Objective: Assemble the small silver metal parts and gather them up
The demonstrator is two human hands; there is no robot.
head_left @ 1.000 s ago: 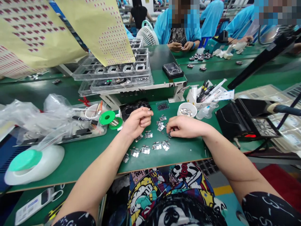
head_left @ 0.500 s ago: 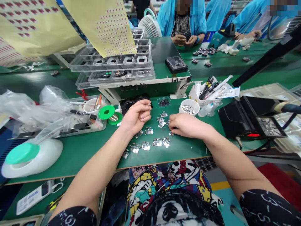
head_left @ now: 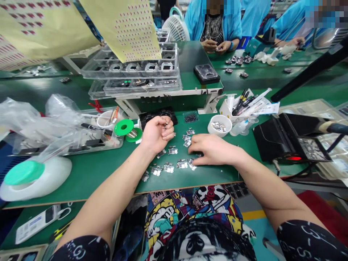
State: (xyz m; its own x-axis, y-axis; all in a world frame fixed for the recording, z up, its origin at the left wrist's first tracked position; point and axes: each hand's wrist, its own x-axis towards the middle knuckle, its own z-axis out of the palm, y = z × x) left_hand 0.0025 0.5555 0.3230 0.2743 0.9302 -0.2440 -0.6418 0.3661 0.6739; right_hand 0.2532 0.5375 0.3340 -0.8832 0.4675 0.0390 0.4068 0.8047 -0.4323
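My left hand is closed, its fingers curled round a small metal part that barely shows at the fingertips. My right hand hovers low over the green bench, thumb apart from the bent fingers, with nothing visible between them. Under and beside its fingertips lie small silvery metal assemblies. One assembly sits just below the right thumb. More of them, such as this assembly, form a loose row toward the bench's front edge. Part of the pile is hidden behind the right hand.
Behind my hands stand a white cup of small metal pieces and a shallow tray of tiny dark parts. A solder wire spool is on the left, a black box on the right. Across the bench, a person handles parts.
My right hand has moved slightly left and its thumb and fingers have spread. The left fingers have curled further in. The whole view has shifted slightly.
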